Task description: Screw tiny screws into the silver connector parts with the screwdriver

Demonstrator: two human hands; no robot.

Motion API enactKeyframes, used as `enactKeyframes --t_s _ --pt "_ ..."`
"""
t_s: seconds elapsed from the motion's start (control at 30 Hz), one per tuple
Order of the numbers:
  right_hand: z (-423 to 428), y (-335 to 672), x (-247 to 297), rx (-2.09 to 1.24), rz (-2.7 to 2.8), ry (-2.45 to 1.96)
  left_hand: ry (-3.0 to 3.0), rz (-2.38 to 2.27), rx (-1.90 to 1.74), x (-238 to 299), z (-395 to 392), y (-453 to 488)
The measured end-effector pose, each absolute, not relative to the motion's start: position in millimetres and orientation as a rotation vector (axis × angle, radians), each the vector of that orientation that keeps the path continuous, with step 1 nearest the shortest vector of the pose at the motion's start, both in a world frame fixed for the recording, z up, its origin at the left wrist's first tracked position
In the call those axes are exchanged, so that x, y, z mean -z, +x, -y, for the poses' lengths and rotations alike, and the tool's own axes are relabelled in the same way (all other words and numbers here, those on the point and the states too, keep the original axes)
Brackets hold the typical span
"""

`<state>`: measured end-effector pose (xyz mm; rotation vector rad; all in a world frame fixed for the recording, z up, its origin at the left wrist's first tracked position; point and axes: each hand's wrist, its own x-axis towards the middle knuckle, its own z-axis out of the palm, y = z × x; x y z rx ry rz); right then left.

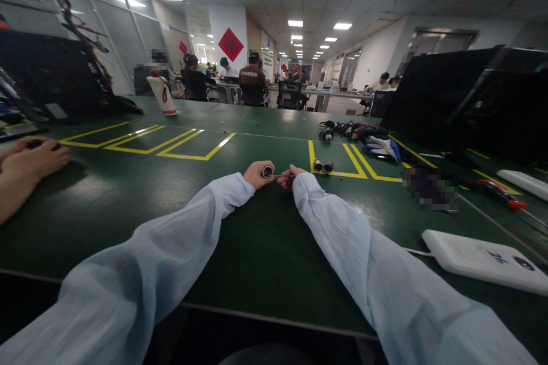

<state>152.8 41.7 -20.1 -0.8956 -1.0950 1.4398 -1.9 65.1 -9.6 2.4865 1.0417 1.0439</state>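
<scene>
So, nearest: light-blue sleeves reaching in over the green tabletop, and a flat white device with a white cable, near the right forearm. Left hand is closed around a small dark cylindrical part, its round end facing the camera, held above the table between the two arms. Right hand is pinching a thin rod that points at the part; contact too small to confirm.

Off right: a red-black screwdriver and a pixelated item. Far left, a co-worker's hand on something dark, identity unclear.

Next out: two small metal cylinders side by side at the near edge of a yellow tape outline. Behind those, blue-and-white gloves beside a cluster of black cabled parts.

Further: paper cup left, black equipment left, more black panels right. Background: seated people, and a red diamond poster on a white pillar.
</scene>
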Motion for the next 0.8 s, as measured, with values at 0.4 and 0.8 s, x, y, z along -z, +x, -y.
enactKeyframes --t_s 0.4,0.8 --pt "-31.5 148.4 13.4 -1.513 1.01 -0.882 2.585 -1.134 -1.074 10.0 -67.1 -4.1" --pt "-28.1 146.4 10.9 -1.557 0.956 -0.826 2.349 -1.019 -1.183 8.3 -64.4 -1.8"
